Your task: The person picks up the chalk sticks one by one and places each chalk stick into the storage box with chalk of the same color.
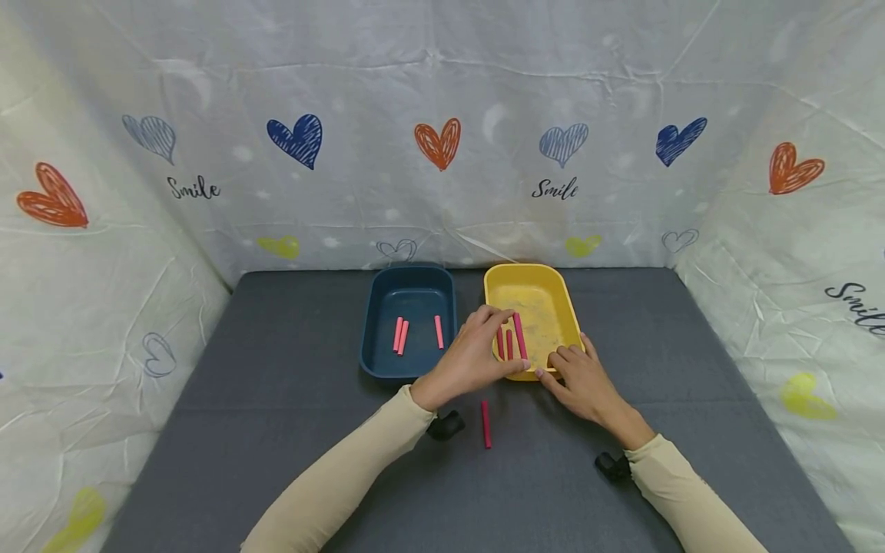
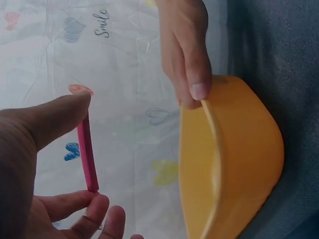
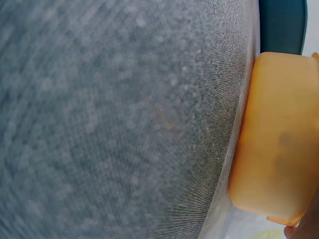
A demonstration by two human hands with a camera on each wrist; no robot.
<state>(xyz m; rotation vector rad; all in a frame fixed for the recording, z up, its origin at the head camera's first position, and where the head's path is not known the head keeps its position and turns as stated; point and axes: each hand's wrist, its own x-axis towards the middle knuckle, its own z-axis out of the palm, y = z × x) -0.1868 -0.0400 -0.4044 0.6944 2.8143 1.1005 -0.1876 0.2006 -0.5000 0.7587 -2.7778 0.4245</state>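
My left hand (image 1: pixel 473 352) pinches a dark pink chalk stick (image 2: pixel 87 154) end to end between thumb and fingertips. In the head view this stick overlaps the yellow tray (image 1: pixel 549 307); the left wrist view has it raised beside the tray. Two more dark pink chalk sticks (image 1: pixel 509 346) lie inside that tray, partly hidden behind my left hand. With its thumb outside and fingers over the rim, my right hand (image 1: pixel 588 388) grips the yellow tray's near right corner. Only a fingertip of it appears in the right wrist view.
To the left stands a dark blue tray (image 1: pixel 418 307) holding light pink sticks (image 1: pixel 402 338), two side by side and one apart. Another dark pink stick (image 1: pixel 486 425) lies on the grey cloth in front. A printed white curtain (image 1: pixel 498 207) closes off the back and sides.
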